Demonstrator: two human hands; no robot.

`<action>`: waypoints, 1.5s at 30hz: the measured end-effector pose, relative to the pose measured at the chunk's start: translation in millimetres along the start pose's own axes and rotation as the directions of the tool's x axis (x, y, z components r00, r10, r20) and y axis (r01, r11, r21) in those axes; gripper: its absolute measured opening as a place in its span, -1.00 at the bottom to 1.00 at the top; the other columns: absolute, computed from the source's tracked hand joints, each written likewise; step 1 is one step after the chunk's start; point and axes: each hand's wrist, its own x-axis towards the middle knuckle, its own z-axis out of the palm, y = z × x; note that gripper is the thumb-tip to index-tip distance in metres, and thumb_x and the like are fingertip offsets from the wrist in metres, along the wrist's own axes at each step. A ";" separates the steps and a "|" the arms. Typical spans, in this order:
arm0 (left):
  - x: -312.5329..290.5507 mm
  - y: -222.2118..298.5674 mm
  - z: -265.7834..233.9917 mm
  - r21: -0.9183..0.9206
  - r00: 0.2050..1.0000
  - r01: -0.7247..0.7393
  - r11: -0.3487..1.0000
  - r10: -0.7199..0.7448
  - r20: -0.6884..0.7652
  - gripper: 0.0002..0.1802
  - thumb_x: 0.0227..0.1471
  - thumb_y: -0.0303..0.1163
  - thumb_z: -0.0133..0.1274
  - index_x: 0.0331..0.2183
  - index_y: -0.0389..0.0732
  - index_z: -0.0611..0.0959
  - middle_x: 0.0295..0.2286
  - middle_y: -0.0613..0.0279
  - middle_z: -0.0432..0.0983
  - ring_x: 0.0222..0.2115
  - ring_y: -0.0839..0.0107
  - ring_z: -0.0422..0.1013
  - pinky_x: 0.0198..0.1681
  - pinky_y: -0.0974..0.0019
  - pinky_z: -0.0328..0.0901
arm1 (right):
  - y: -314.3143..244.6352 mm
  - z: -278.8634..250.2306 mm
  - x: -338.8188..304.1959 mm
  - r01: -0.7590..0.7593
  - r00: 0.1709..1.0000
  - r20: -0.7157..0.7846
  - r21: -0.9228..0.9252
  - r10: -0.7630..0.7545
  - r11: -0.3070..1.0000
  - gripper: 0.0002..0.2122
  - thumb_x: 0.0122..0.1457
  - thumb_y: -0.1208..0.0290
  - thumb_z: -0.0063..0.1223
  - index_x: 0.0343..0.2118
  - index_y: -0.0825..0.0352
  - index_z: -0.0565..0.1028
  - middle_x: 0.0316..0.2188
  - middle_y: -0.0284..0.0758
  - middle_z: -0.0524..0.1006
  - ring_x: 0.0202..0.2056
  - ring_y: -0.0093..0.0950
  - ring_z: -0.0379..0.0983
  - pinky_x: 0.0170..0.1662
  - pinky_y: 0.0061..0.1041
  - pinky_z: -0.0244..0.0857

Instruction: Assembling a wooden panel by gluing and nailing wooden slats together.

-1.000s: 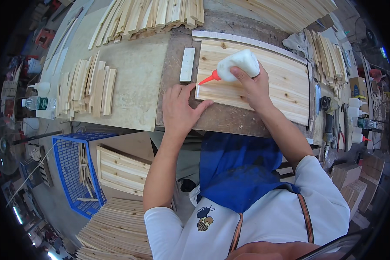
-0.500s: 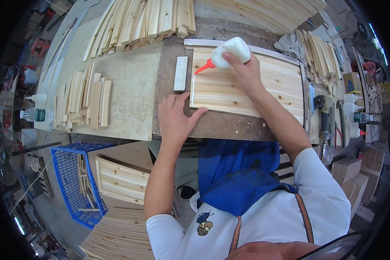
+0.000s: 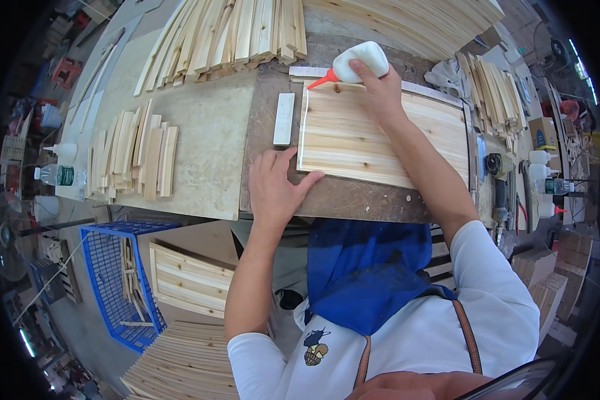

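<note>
My right hand [image 3: 380, 85] grips a white glue bottle [image 3: 361, 60] tilted down, its red nozzle touching or just above the far left corner of a pale wooden panel [image 3: 373, 137]. A white line of glue [image 3: 304, 130] runs along the panel's left edge. At the near left corner of the panel rests my left hand [image 3: 273, 181], fingers spread, thumb along the panel's near edge. A short white-topped block [image 3: 284, 120] lies on the table just beyond it. Light wooden strips [image 3: 440, 94] border the panel's far side.
Bundles of wooden slats [image 3: 137, 153] lie at left, with more slats [image 3: 230, 33] at the far side. A cordless tool [image 3: 497, 163] and bottles [image 3: 543, 170] stand at right. Below left are a blue crate [image 3: 117, 287] and stacked panels [image 3: 180, 363].
My right hand has moved the glue bottle away from me along the panel's left edge, and the white glue line now reaches farther up. My left hand stays at the corner.
</note>
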 end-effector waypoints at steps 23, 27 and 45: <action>-0.2 -0.1 4.7 0.025 0.996 -0.059 0.998 0.060 -0.065 -0.35 -0.24 -0.04 0.55 -0.13 -0.19 0.74 -0.37 0.22 0.49 -0.30 0.20 0.44 -0.17 0.12 0.35 | -18.5 -81.9 2.3 0.045 0.994 -0.088 -0.150 -0.058 0.988 -0.54 0.17 0.15 0.46 0.00 0.37 0.59 -0.11 -0.32 0.67 -0.07 -0.52 0.56 0.04 -0.46 0.40; -0.7 3.2 4.1 0.022 0.998 -0.040 0.999 0.041 -0.037 -0.35 -0.24 -0.05 0.56 -0.13 -0.19 0.74 -0.34 0.21 0.49 -0.28 0.19 0.44 -0.15 0.11 0.35 | -17.5 -100.6 0.5 0.042 0.992 -0.113 -0.132 -0.057 0.990 -0.59 0.20 0.22 0.43 0.00 0.35 0.59 -0.10 -0.34 0.67 -0.07 -0.54 0.55 0.05 -0.47 0.39; -1.8 2.0 8.8 0.017 1.000 0.012 1.000 -0.012 0.003 -0.34 -0.25 -0.09 0.58 -0.12 -0.19 0.72 -0.33 0.19 0.48 -0.29 0.20 0.44 -0.15 0.11 0.36 | -19.9 -196.2 -6.9 -0.003 0.969 -0.245 -0.192 -0.045 0.981 -0.58 0.22 0.21 0.41 0.02 0.38 0.59 -0.08 -0.32 0.68 -0.04 -0.54 0.55 0.09 -0.47 0.38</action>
